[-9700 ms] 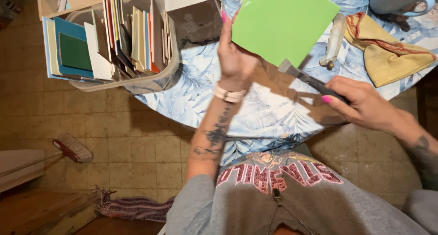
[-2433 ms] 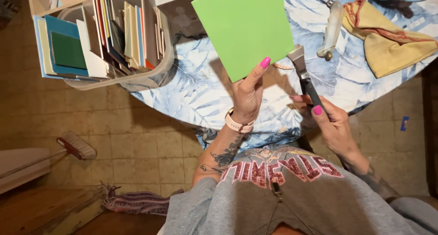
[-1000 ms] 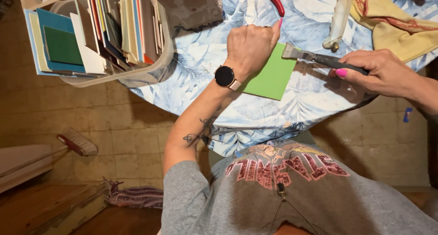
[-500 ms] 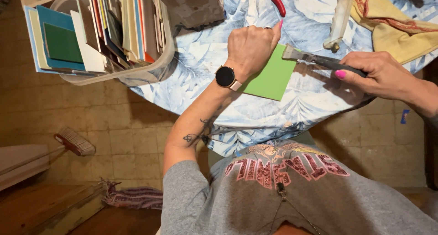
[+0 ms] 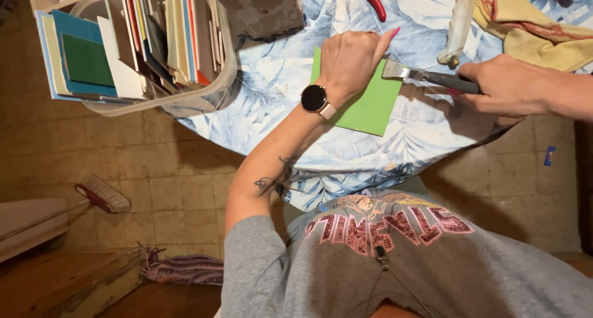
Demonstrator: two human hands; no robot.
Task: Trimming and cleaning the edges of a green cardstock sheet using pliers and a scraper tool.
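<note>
The left hand [image 5: 349, 62] lies flat on a green tile [image 5: 367, 105] and presses it down on the table [image 5: 278, 89] with the blue leaf cloth. The right hand [image 5: 509, 86] grips the dark handle of a scraper [image 5: 426, 76]. Its metal blade touches the tile's top edge, just beside the left fingers
</note>
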